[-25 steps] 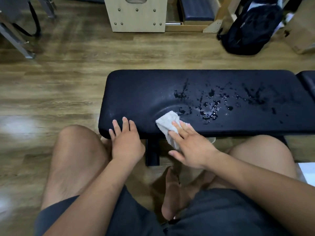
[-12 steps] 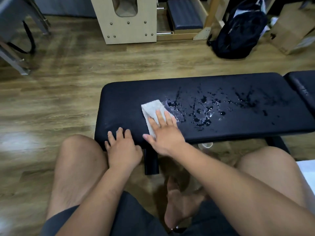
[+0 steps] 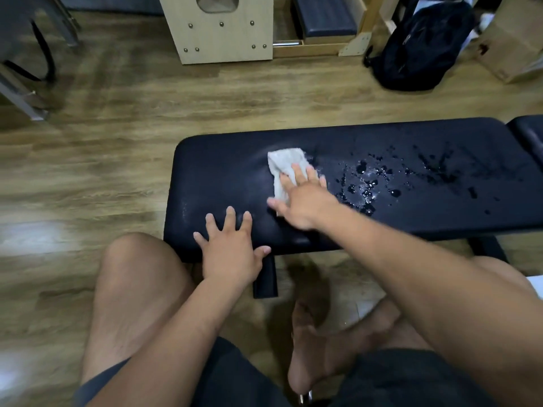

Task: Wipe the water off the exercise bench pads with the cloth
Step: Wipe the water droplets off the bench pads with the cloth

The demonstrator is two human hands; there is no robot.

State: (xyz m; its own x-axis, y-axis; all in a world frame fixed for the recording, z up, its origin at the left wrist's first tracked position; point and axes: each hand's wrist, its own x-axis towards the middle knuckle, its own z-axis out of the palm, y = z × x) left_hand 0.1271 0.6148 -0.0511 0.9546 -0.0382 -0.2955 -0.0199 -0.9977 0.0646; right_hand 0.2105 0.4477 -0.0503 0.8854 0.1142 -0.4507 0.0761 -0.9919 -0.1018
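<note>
A long black bench pad [image 3: 223, 171] lies across the view in front of my knees. Water drops [image 3: 367, 183] are scattered over its middle and right part. A white cloth [image 3: 285, 165] lies flat on the pad at the left edge of the wet patch. My right hand [image 3: 302, 198] presses on the cloth with straight fingers. My left hand [image 3: 232, 248] rests flat with spread fingers on the pad's near left edge. A second black pad [image 3: 529, 133] begins at the far right.
Wooden floor surrounds the bench. A pale wooden box frame [image 3: 223, 27] stands at the back. To the back right lie a black backpack [image 3: 420, 45] and a cardboard box [image 3: 514, 39]. Metal legs [image 3: 26, 95] stand at the far left. My bare legs sit under the bench's near edge.
My right hand slid the cloth from the pad's near edge up and away across the pad, reaching the left of the water. My left hand spread its fingers and stayed at the near edge.
</note>
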